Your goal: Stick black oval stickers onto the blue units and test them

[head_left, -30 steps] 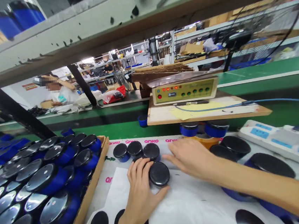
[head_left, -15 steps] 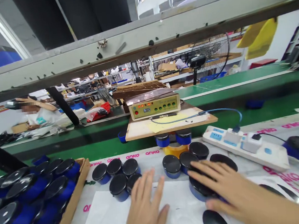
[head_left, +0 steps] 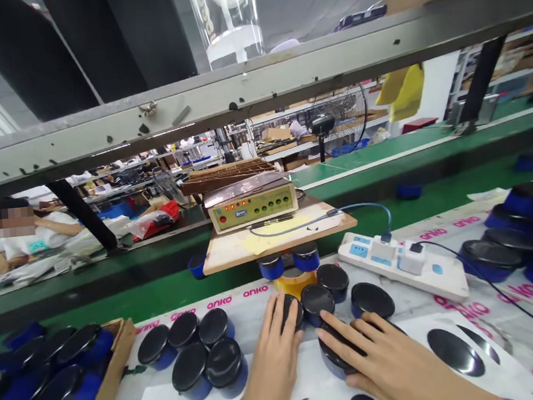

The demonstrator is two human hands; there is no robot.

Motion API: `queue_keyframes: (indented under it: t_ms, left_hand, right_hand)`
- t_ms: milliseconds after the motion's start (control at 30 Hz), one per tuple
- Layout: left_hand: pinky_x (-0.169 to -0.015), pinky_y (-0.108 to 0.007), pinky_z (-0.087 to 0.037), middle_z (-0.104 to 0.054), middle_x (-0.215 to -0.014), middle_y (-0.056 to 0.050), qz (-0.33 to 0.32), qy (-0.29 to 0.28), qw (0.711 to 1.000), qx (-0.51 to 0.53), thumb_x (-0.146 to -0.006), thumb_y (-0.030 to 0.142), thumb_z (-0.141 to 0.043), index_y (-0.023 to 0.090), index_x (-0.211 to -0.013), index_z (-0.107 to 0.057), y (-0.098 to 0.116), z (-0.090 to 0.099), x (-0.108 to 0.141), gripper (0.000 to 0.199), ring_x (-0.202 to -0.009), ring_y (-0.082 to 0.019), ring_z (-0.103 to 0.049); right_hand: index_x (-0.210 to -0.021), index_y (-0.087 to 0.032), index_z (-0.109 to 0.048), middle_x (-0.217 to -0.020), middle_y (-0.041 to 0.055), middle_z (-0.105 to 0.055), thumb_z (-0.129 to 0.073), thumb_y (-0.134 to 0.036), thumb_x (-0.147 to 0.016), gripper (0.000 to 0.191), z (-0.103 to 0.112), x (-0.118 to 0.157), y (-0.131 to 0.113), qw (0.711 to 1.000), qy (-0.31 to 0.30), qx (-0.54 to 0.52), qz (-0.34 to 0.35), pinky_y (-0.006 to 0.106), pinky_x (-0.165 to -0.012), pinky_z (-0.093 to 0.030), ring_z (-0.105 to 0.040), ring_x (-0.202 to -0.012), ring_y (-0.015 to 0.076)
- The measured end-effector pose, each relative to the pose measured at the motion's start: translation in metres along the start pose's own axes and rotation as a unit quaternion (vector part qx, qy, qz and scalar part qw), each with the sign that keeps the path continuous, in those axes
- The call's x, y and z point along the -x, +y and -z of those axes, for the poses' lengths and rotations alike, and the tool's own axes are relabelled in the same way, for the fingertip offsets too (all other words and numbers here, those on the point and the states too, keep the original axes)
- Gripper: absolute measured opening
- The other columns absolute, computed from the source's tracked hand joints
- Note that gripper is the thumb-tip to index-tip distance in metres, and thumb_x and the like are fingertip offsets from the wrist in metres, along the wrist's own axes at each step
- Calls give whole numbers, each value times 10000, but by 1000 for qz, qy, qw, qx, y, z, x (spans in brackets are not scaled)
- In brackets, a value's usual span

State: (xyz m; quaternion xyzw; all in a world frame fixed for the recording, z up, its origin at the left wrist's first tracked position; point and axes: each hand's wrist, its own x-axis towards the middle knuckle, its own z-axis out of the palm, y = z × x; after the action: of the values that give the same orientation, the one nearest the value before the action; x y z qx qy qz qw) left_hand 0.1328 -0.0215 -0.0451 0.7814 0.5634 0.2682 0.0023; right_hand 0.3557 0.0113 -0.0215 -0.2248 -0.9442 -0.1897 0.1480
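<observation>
Round blue tubs with glossy black tops stand on the white-covered bench. My left hand (head_left: 274, 353) reaches around one black-topped tub (head_left: 292, 314) in the middle group, fingers on its left side and thumb at its near side. My right hand (head_left: 385, 355) lies over a larger black-topped tub (head_left: 335, 360), fingers across its top and thumb by its near edge; its right part is hidden. Another tub (head_left: 318, 302) stands between and behind my hands. Left of them is a cluster of several tubs (head_left: 226, 364). A loose black disc (head_left: 455, 351) lies on paper at the right.
A cardboard box (head_left: 107, 382) full of tubs sits at the left; more tubs (head_left: 491, 257) crowd the right. A white power strip (head_left: 405, 268) and cable lie behind my right hand. A control box (head_left: 250, 204) stands on a wooden board. A shelf beam (head_left: 255, 78) crosses overhead. A person sits far left.
My left hand has moved from beside the left cluster to a tub in the middle group. My right hand stays over the larger tub. The view has swung to the right.
</observation>
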Motion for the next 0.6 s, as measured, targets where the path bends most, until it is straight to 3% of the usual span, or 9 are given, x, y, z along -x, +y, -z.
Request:
queue_keyframes:
  t_ms: [167, 300, 433, 600]
  left_hand:
    - [-1073, -471, -351, -335, -1485, -53, 7, 10, 998, 55, -915, 122, -387, 287, -1416, -312, -1, 0, 7, 533, -1391, -231, -218]
    - [-1071, -518, -336, -299, -1498, -112, 93, 40, 987, 123, -874, 177, -510, 242, -1417, -299, -2, -4, 5, 586, -1371, -267, -279]
    - [-1048, -458, -398, -454, -1398, -132, 158, 61, 965, 202, -775, 179, -634, 215, -1434, -192, -2, -7, 1, 794, -1284, -245, -441]
    - [-1028, -452, -418, -437, -1393, -162, 195, 107, 945, 238, -689, 216, -684, 188, -1445, -95, -2, -4, 2, 958, -1272, -277, -449]
  right_hand:
    - [-1398, -230, -402, -1402, 100, -458, -638, -359, -823, 635, 2, 4, 1, 999, -17, -35, -13, 485, -791, -465, -630, -932, 301]
    - [-1361, -255, -452, -1379, 60, -500, -488, -446, -912, 489, 16, -7, 10, 992, -13, -122, -30, 497, -890, -435, -550, -1109, 301]
    - [-1309, -158, -503, -1296, 133, -557, -467, -342, -931, 422, 27, -48, 11, 984, -8, -177, -32, 492, -930, -420, -492, -1163, 312]
    - [-1287, -125, -506, -1127, 168, -606, -517, -332, -882, 455, 21, -105, -4, 974, -96, -205, 0, 475, -820, -490, -584, -995, 328]
